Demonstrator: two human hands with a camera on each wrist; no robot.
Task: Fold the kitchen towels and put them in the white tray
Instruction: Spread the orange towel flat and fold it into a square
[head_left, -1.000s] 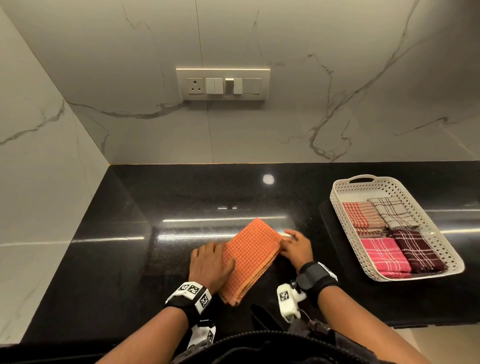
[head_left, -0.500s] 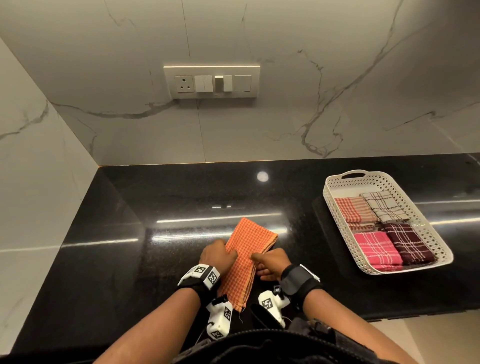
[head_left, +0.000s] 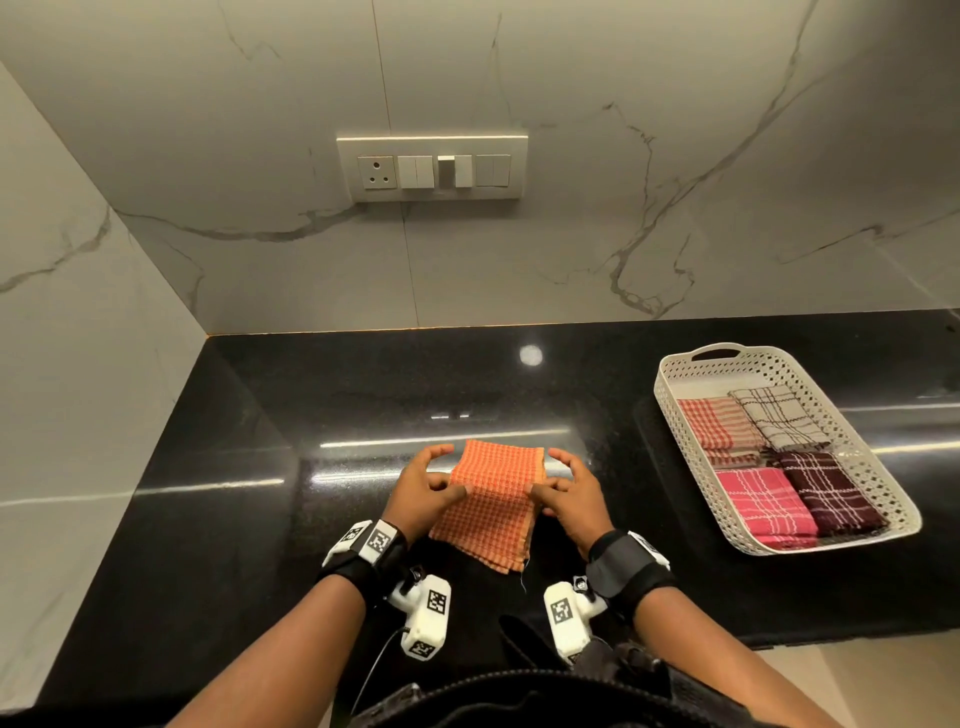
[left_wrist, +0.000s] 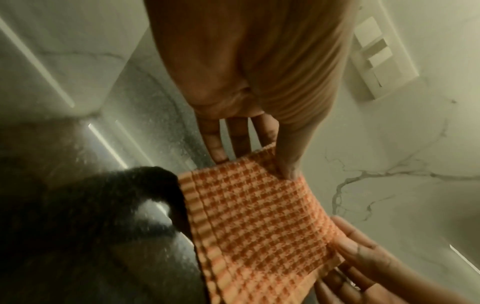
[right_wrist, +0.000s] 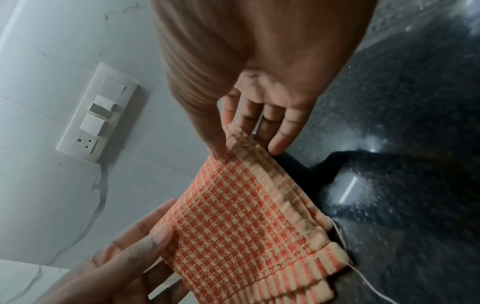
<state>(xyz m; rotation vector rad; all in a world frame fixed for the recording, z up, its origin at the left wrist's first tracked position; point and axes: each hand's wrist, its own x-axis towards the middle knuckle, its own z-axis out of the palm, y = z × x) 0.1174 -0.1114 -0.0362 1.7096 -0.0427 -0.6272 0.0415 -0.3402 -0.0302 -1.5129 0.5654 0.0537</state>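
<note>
black polished countertop runs under a grey-veined marble wall, with a white switch plate set in the wall straight ahead. near the front edge, the orange checked towel is lifted off the stone, folded into a layered strip, its far part level between the hands and its near end hanging toward the person.

the left hand pinches the towel's left edge, thumb on top and fingers underneath, as the left wrist view shows with the thumb pressing into the cloth. the right hand pinches the right edge the same way; in the right wrist view its thumb sits on the stacked hems and its fingers reach under them. a loose thread trails from the towel's near corner.

well to the right on the counter stands the white tray, perforated, with a handle at its far end. four folded towels lie in it: a red striped one and a cream checked one at the back, a pink one and a dark maroon one at the front. there may be more layers beneath them, but the head view is too small to tell.
</note>
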